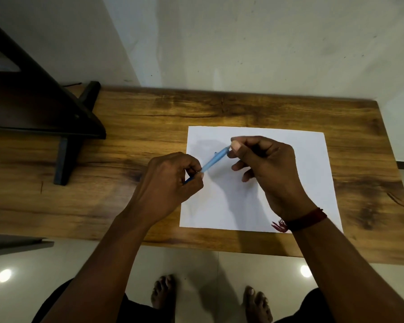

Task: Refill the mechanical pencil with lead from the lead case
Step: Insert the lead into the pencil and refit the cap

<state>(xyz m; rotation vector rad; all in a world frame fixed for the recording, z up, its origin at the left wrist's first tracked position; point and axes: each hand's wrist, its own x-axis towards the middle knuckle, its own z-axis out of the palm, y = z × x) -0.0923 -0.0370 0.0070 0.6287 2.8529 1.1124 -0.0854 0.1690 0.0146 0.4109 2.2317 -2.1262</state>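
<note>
Tabletop of brown grained wood (131, 136) is carrying a white rectangular sheet of paper (313, 178) on its right half. Both hands are working above the sheet's left part and are throwing grey shadows onto it.

A light blue plastic mechanical pencil (214, 160) is hanging in the air between them, slanting from lower left to upper right.

The left hand (170, 183) is gripping the lower part of the barrel. Its fingers are curling round the barrel and the thumb is pressing against the forefinger side. A darker blue end is poking out beneath this hand.

The right hand (268, 169) is pinching the pencil's upper end between thumb and forefinger, and its other fingers are hanging loosely bent below. I cannot tell whether the fingertips are also holding a cap or a lead.

A dark red thread band (306, 219) is circling the right wrist, with frayed ends trailing over the paper's near edge. A dark wooden stand (63, 127) is occupying the tabletop's left end. Two bare feet (163, 292) are standing on the pale tiled floor (196, 259) below the near edge.
</note>
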